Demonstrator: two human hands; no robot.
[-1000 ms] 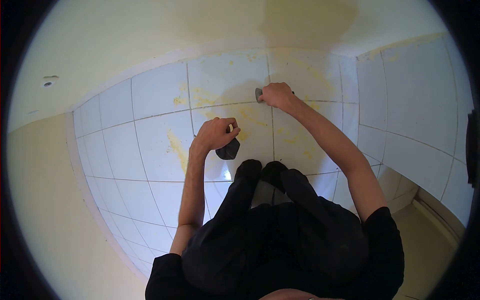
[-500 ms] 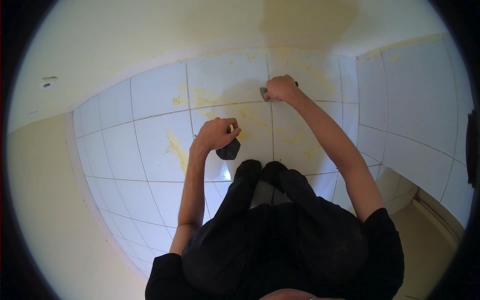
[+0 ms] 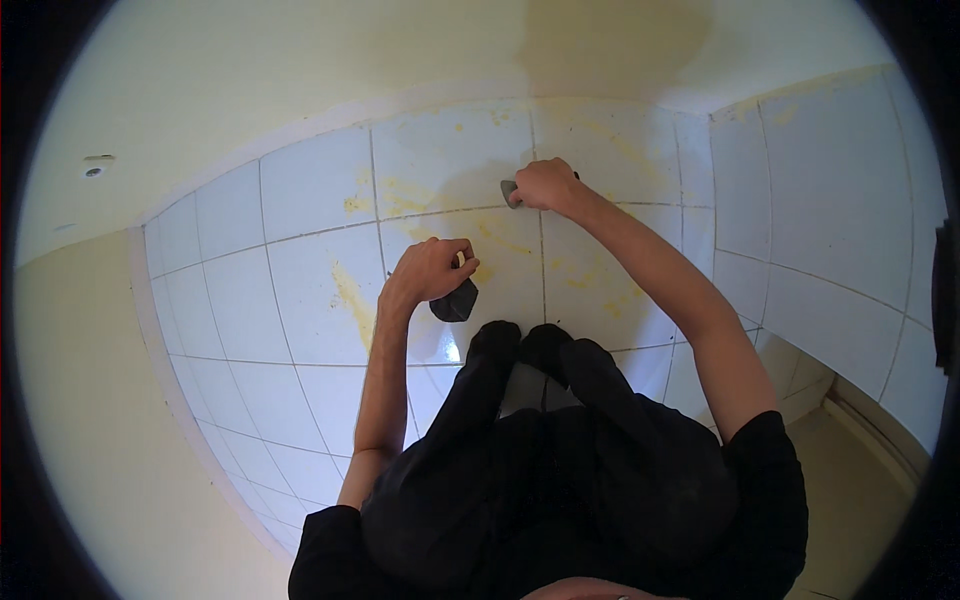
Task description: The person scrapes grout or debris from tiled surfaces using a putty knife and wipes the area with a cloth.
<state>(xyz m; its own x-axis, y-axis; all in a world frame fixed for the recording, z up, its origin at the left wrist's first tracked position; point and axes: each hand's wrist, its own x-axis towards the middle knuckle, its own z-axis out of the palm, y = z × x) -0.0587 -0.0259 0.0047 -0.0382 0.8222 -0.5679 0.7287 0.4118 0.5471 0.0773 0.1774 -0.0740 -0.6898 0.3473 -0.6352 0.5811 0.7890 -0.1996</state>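
My right hand (image 3: pixel 546 184) is closed around a scraper. Its grey blade (image 3: pixel 509 192) sticks out to the left of my fingers, at the tiled floor (image 3: pixel 320 290) close to a grout line; most of its handle is hidden in my fist. Lower and to the left, my left hand (image 3: pixel 430 268) has its fingers curled over a dark, angular object (image 3: pixel 456 301) whose kind I cannot make out. Yellow smears (image 3: pixel 350 300) mark the white tiles around both hands.
My feet (image 3: pixel 497 340) in black are on the floor just below my hands. A pale wall (image 3: pixel 400 50) rises at the far side. Tiled facing (image 3: pixel 830 190) stands at the right, with a ledge edge (image 3: pixel 870 430) below it. A small white wall fitting (image 3: pixel 97 166) shows far left.
My right hand has shifted a little to the left and slightly nearer with the scraper. My left hand and the dark object stay nearly in place.
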